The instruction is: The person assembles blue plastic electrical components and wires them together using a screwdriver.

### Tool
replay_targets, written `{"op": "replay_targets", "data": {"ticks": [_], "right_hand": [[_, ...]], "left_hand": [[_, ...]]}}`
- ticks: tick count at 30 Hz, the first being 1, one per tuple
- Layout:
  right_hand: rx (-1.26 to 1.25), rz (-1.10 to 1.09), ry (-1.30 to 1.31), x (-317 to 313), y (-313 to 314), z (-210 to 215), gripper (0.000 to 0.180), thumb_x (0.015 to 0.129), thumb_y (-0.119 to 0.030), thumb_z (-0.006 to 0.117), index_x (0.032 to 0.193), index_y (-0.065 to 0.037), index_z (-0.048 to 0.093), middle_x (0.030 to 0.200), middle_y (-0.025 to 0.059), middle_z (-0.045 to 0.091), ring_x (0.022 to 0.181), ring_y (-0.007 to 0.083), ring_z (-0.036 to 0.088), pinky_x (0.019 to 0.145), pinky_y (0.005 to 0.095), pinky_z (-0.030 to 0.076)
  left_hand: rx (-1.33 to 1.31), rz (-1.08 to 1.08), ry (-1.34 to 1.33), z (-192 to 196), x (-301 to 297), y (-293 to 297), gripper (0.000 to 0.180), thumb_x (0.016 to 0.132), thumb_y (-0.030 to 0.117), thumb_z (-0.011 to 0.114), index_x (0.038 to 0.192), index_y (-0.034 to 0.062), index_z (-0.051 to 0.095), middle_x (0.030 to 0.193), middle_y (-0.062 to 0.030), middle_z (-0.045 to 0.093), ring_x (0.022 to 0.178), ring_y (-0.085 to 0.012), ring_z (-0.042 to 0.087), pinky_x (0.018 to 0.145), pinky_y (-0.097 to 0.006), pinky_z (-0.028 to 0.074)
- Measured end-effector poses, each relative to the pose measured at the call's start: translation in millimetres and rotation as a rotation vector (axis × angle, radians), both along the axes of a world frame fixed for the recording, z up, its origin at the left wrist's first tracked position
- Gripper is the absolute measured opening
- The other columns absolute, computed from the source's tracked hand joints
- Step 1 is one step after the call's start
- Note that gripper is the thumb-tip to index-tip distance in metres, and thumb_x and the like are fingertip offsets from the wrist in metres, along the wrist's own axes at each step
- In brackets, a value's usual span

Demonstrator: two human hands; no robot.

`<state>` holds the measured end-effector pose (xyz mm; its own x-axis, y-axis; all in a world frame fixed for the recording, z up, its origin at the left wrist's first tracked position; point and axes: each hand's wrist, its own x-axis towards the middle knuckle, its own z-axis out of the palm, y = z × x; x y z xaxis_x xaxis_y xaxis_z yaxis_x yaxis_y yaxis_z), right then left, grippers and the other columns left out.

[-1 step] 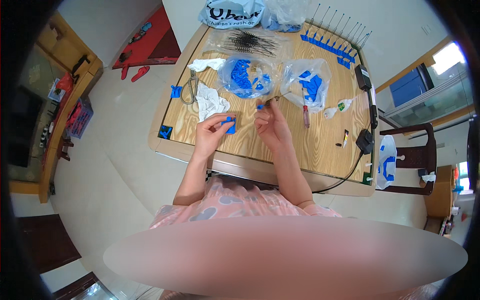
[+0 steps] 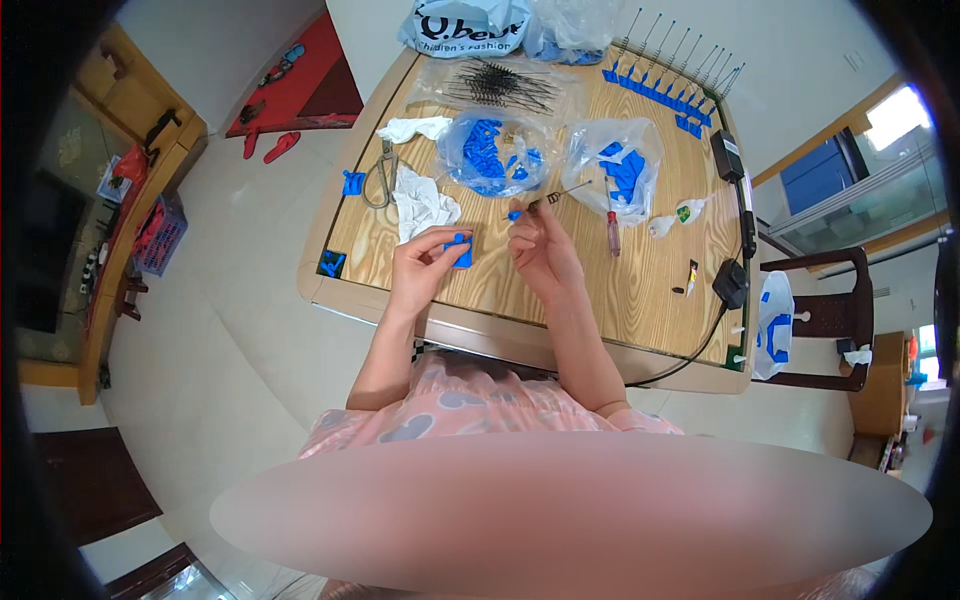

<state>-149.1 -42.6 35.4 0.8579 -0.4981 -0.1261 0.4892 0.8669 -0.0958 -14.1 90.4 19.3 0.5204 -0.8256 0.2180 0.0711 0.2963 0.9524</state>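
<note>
Both hands unmoved, left hand point(image 2: 425, 262) grip clenching blue piece point(image 2: 461, 250), right hand point(image 2: 537, 245) grasping thin rod point(image 2: 545, 201)

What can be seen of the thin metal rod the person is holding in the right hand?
The thin metal rod is a slim, dark grey pin, seemingly metal, with a small blue plastic piece at its lower left end. The right hand pinches it near that end between fingertips, so it slants up and to the right above the wooden table, its free tip pointing toward a clear bag of blue parts. Finer detail is too small to tell.
</note>
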Motion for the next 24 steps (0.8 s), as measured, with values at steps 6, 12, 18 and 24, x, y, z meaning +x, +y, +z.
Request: {"op": "replay_targets", "data": {"ticks": [6, 12, 18, 24], "right_hand": [[-0.194, -0.072, 0.248, 7, 9, 4, 0.022, 0.090, -0.013, 0.051, 0.104, 0.003, 0.047, 0.106, 0.0158, 0.057, 0.078, 0.0141, 0.059, 0.067, 0.0228, 0.052], [-0.332, -0.079, 0.324, 7, 5, -7, 0.019, 0.089, -0.011, 0.052, 0.102, 0.003, 0.047, 0.108, 0.0167, 0.058, 0.084, 0.0158, 0.061, 0.071, 0.0248, 0.053], [-0.480, -0.067, 0.447, 8, 8, -14, 0.020, 0.089, -0.017, 0.056, 0.100, -0.002, 0.049, 0.096, 0.0131, 0.062, 0.083, 0.0146, 0.061, 0.067, 0.0259, 0.049], [-0.610, -0.209, 0.478, 10, 9, -12, 0.018, 0.087, -0.014, 0.057, 0.099, -0.002, 0.050, 0.085, 0.0087, 0.062, 0.075, 0.0144, 0.059, 0.066, 0.0245, 0.046]], "left_hand": [[-0.006, 0.028, -0.056, -1, 3, 1, 0.018, 0.079, -0.007, 0.059, 0.097, -0.0045, 0.062, 0.103, -0.0140, 0.061, 0.093, -0.0174, 0.059, 0.077, -0.027, 0.052], [-0.034, 0.010, -0.105, 10, -1, 3, 0.018, 0.079, -0.006, 0.060, 0.096, -0.0031, 0.064, 0.106, -0.0139, 0.060, 0.094, -0.0173, 0.059, 0.077, -0.027, 0.052], [-0.079, 0.006, -0.093, 5, -3, -1, 0.017, 0.078, -0.005, 0.062, 0.094, -0.0020, 0.065, 0.111, -0.0143, 0.057, 0.096, -0.0166, 0.059, 0.077, -0.026, 0.053], [-0.039, 0.013, -0.142, 0, -1, -2, 0.017, 0.077, -0.005, 0.062, 0.093, -0.0018, 0.065, 0.112, -0.0142, 0.057, 0.091, -0.0159, 0.060, 0.073, -0.026, 0.054]]}}
